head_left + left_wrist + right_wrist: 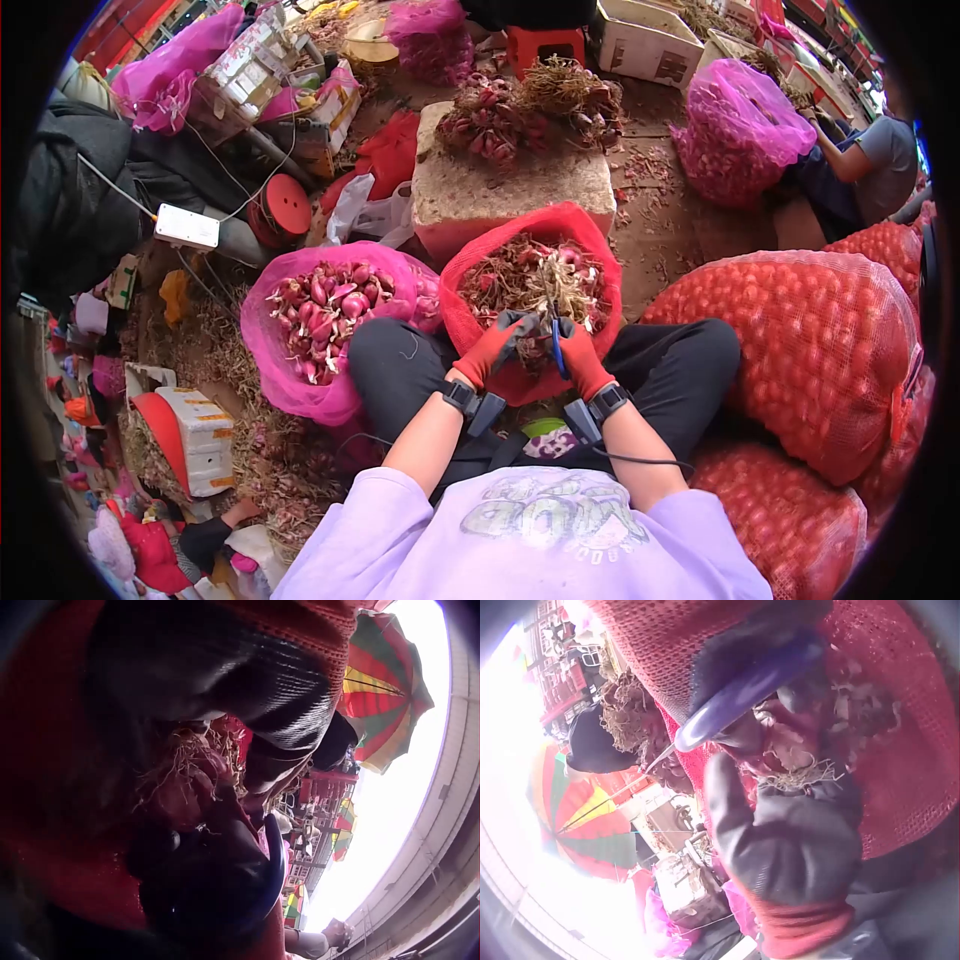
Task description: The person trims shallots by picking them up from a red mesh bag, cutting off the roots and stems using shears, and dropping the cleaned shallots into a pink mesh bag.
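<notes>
My left hand [495,350], in a red glove with a dark coated palm, grips a small bunch of reddish shallots [791,754] with stringy roots. Blue-handled scissors [558,348] are in my right hand [580,354], gloved alike, with the blades pointing away from me. Both hands meet over the near rim of a red mesh bag [462,290] between the knees. Dry-stalked shallots [500,275] fill that bag. To its left, a pink mesh bag [262,350] holds loose trimmed shallots [325,310]. Gloved fingers partly cover the bunch in both wrist views.
Full red mesh sacks [790,340] crowd the right side. Ahead stands a pale block [510,200] with bundled shallots [490,120] on top. A pink bag [735,135] sits at far right beside a seated person [880,160]. A cable and white power strip [187,227] lie left.
</notes>
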A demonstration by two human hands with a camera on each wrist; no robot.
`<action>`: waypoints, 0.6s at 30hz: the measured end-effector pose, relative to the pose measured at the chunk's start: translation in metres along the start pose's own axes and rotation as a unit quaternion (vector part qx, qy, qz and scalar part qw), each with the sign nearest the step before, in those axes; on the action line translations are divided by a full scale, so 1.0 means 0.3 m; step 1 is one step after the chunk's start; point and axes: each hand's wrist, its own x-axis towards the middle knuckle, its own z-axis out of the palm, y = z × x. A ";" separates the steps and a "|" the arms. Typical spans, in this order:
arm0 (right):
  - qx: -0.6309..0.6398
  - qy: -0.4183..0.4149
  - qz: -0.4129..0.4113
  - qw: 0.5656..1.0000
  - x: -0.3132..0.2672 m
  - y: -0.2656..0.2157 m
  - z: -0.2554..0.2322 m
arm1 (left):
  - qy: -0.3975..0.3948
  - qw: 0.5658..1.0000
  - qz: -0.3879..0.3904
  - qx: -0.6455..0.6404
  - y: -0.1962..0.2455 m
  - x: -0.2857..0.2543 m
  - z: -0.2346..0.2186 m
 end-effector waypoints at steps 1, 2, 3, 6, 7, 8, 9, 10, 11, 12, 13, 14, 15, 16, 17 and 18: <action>0.016 0.008 0.001 1.000 -0.030 -0.039 0.006 | -0.020 1.000 0.001 0.017 0.013 -0.004 0.011; 0.032 0.017 0.002 0.999 -0.050 -0.065 0.011 | -0.042 0.998 0.002 0.035 0.020 -0.001 0.017; 0.058 0.001 0.001 0.998 -0.047 -0.048 0.000 | -0.088 0.995 -0.001 0.047 0.003 0.027 0.009; 0.057 0.015 0.003 0.998 -0.051 -0.033 -0.024 | -0.110 0.983 0.011 0.143 -0.077 0.136 -0.052; 0.050 0.029 -0.002 0.998 -0.052 -0.039 -0.027 | -0.066 0.995 -0.013 0.074 -0.103 0.156 -0.021; 0.044 0.043 -0.008 0.998 -0.054 -0.056 -0.024 | -0.043 0.999 -0.009 0.028 -0.100 0.152 0.009; 0.038 0.056 -0.013 0.998 -0.056 -0.066 -0.018 | -0.019 1.000 -0.007 -0.017 -0.084 0.135 0.042; -0.035 0.114 -0.041 0.992 -0.060 -0.067 -0.002 | 0.004 0.998 -0.004 -0.063 -0.076 0.127 0.071; -0.109 0.172 -0.068 0.977 -0.067 -0.065 0.019 | 0.033 0.987 -0.034 -0.155 -0.083 0.134 0.096; -0.183 0.229 -0.093 0.951 -0.076 -0.062 0.024 | 0.050 0.982 -0.041 -0.177 -0.088 0.140 0.115; -0.231 0.211 -0.151 0.938 -0.033 0.023 -0.006 | 0.067 0.977 -0.048 -0.198 -0.093 0.141 0.129; -0.260 0.217 -0.181 0.923 -0.044 0.031 -0.008 | 0.086 0.970 -0.054 -0.220 -0.098 0.139 0.136; -0.289 0.223 -0.212 0.906 -0.059 0.028 -0.002 | -0.041 0.930 -0.078 -0.356 -0.263 0.229 0.021; -0.316 0.228 -0.243 0.888 -0.070 0.014 0.009 | -0.031 0.923 -0.096 -0.372 -0.248 0.228 0.014; -0.291 0.241 -0.296 0.877 -0.108 -0.062 0.039 | -0.021 0.914 -0.115 -0.387 -0.226 0.232 0.010; -0.214 0.222 -0.224 0.924 -0.106 -0.057 0.037 | -0.011 0.906 -0.135 -0.402 -0.208 0.232 0.011</action>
